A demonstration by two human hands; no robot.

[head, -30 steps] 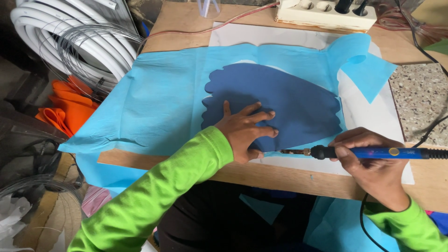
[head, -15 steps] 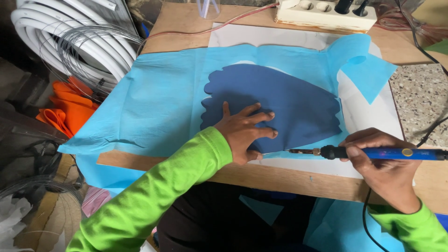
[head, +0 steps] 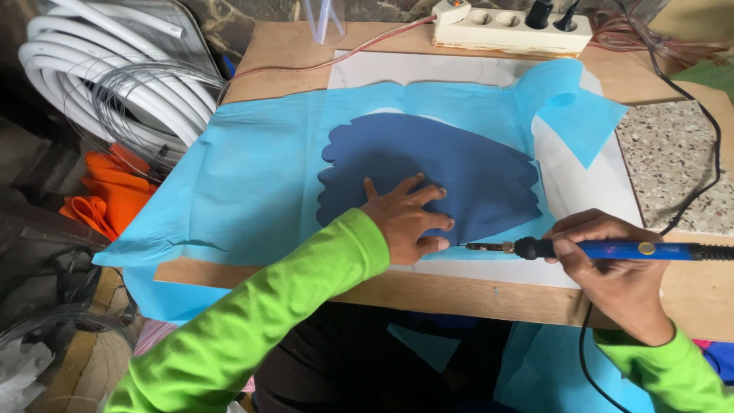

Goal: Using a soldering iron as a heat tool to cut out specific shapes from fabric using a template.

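Observation:
A dark blue scalloped template (head: 459, 172) lies on a light blue fabric sheet (head: 260, 168), over a white board (head: 589, 187) on the wooden table (head: 489, 294). My left hand (head: 405, 222) presses flat on the template's near edge, fingers spread. My right hand (head: 612, 268) grips a blue-handled soldering iron (head: 612, 249) held level. Its metal tip (head: 474, 246) points left and touches the fabric at the template's lower edge, just right of my left hand's fingers.
A white power strip (head: 512, 27) with plugs sits at the table's far edge. A black cord (head: 703, 153) runs across the speckled counter on the right. Coiled white hoses (head: 115, 69) and orange cloth (head: 107, 199) lie to the left.
My right hand and the soldering iron have shifted slightly right and toward me along the template's lower edge. My left hand has stayed pressed in place.

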